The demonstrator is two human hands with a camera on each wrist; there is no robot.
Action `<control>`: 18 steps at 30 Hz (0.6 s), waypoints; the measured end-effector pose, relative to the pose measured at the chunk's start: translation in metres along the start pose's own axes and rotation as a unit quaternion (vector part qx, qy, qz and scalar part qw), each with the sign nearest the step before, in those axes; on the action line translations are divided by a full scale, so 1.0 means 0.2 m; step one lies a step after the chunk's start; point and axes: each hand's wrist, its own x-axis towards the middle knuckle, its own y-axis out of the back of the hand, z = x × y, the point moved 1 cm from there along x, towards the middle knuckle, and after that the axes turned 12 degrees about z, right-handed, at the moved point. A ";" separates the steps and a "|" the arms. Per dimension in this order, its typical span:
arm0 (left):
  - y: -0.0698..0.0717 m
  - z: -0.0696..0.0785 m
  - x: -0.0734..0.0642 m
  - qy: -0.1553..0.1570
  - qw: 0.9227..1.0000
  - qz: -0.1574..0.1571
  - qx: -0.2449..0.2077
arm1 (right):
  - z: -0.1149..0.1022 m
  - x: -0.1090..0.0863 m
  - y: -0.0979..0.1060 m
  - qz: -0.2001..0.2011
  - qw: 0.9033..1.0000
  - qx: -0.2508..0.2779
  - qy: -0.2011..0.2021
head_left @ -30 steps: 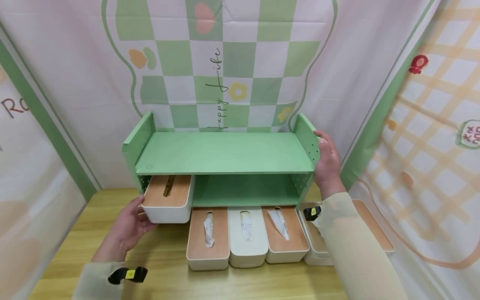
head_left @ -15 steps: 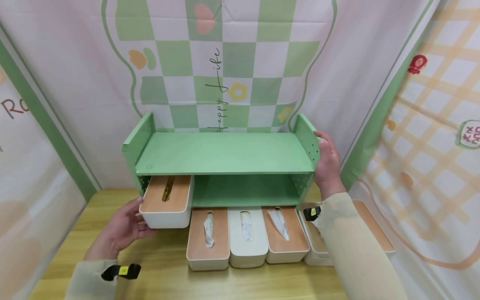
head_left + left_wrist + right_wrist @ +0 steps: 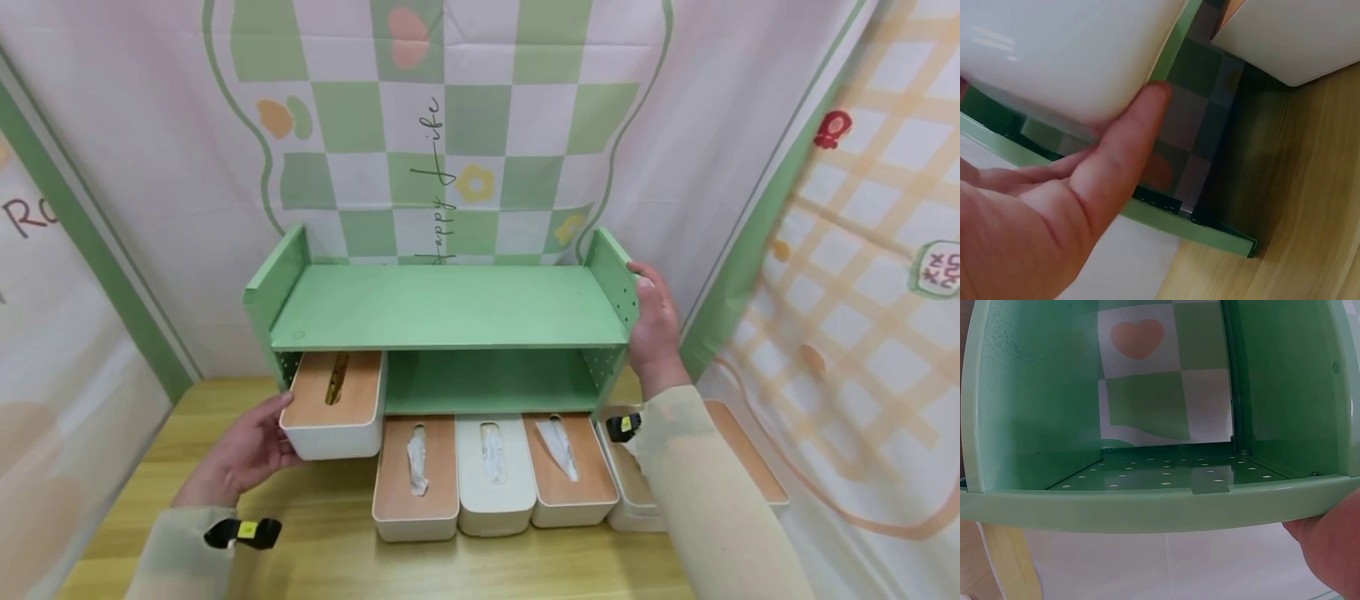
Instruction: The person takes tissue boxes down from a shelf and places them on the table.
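A white tissue box (image 3: 333, 440) with a wood-look lid sits at the left end of the lower tier of a green two-tier shelf (image 3: 450, 304), its front jutting past the edge. My left hand (image 3: 243, 442) holds the box at its left front corner; in the left wrist view the fingers (image 3: 1119, 147) lie against its white wall (image 3: 1054, 56). At the other end, my right hand (image 3: 656, 333) grips the shelf's right side panel near its top. Only part of that hand (image 3: 1335, 547) shows in the right wrist view, beside the panel's edge (image 3: 1147, 509).
In front of the shelf, on the wooden table (image 3: 360, 575), stand two wood-lidded tissue boxes (image 3: 416, 500) and an all-white one (image 3: 497, 504) between them. Further boxes (image 3: 742, 442) lie at right, partly behind my right sleeve. A patterned curtain (image 3: 480, 108) hangs behind.
The tissue box at my left hand has slid a little outward, toward me, and my left hand has shifted slightly left with it. My right hand has stayed on the shelf panel.
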 end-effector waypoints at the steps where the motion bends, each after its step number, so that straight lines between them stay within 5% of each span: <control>1: 0.00 0.00 0.00 0.005 1.000 0.001 -0.001 | 0.00 0.00 0.00 0.000 1.000 0.005 -0.001; 18: -0.02 0.01 0.03 0.029 0.999 0.001 0.030 | 0.01 0.00 0.00 0.001 1.000 -0.002 0.010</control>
